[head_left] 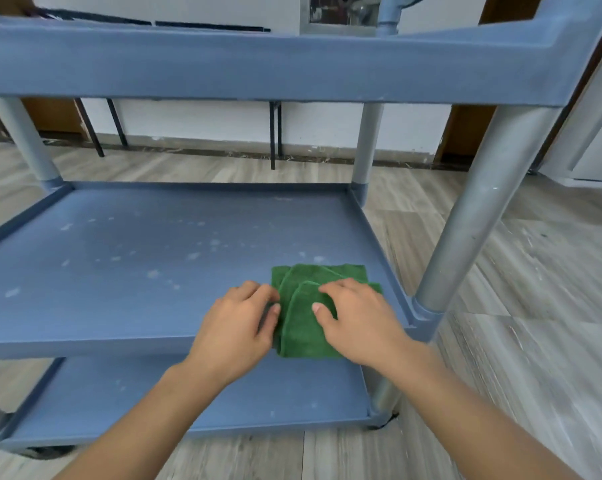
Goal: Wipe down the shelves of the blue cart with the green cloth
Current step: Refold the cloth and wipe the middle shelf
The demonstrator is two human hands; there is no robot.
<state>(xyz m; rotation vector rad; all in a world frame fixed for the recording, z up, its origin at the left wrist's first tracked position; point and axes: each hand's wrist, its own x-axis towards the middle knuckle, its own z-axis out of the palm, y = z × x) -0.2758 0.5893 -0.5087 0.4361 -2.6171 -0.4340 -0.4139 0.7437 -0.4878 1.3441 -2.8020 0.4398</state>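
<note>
Lower centre-right of frame: green cloth folded, lying on blue cart mid shelf near front right corner, front edge hanging over lip. Left hand at cloth's left edge, fingers curled, thumb on fabric. Right hand pressing on top w/ fingers spread. Hands close together, neither clamped shut. White smudges across shelf, centre-left. Bottom shelf below, also spotted.

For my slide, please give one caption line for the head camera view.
Both hands, left and right, press a folded green cloth on the blue cart's spotted middle shelf.
</note>
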